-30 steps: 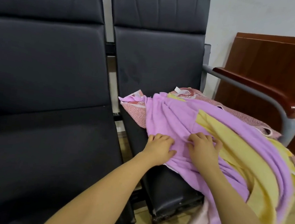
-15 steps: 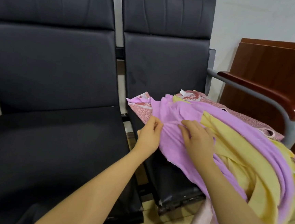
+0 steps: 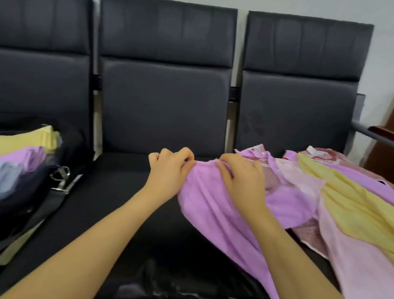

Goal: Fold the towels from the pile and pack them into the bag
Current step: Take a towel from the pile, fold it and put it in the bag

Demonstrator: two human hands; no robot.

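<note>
Pulling the purple towel (image 3: 212,212) off the pile (image 3: 343,210) on the right seat, left hand (image 3: 169,170) and right hand (image 3: 243,179) both pinching its top edge; next, spreading over the middle seat (image 3: 119,214) for folding, bag (image 3: 20,196) waiting left.

Your middle seat (image 3: 121,190) lies bare between the bag (image 3: 20,196) on the left seat and the towel pile (image 3: 344,200) on the right. The purple towel (image 3: 212,212) drapes over the middle seat's right edge, and the backrests (image 3: 164,79) close off the far side.
</note>
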